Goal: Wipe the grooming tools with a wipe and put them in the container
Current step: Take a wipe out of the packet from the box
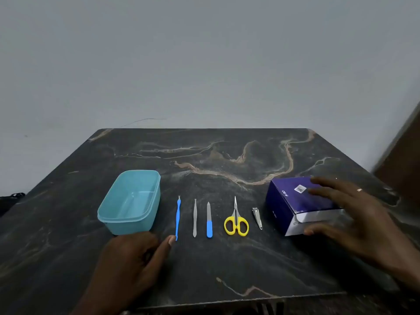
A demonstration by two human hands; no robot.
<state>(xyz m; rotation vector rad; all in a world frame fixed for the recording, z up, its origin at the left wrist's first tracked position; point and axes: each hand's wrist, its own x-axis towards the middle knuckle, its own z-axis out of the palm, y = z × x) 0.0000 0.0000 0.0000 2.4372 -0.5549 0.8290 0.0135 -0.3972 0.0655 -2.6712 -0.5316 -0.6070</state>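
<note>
Reaching with my left hand (pixel 134 253), grip loosely curled and empty, thumb just at the pusher (pixel 177 217): light, stiff, thin, best pinched mid-handle; right hand (pixel 354 214) spread flat over the box (pixel 293 201)

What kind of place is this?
Probably a room at home: a dark marble-look table against a plain grey wall, with scissors and a nail clipper laid out.

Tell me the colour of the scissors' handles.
Yellow; the scissors show clearly in the head view.
</note>
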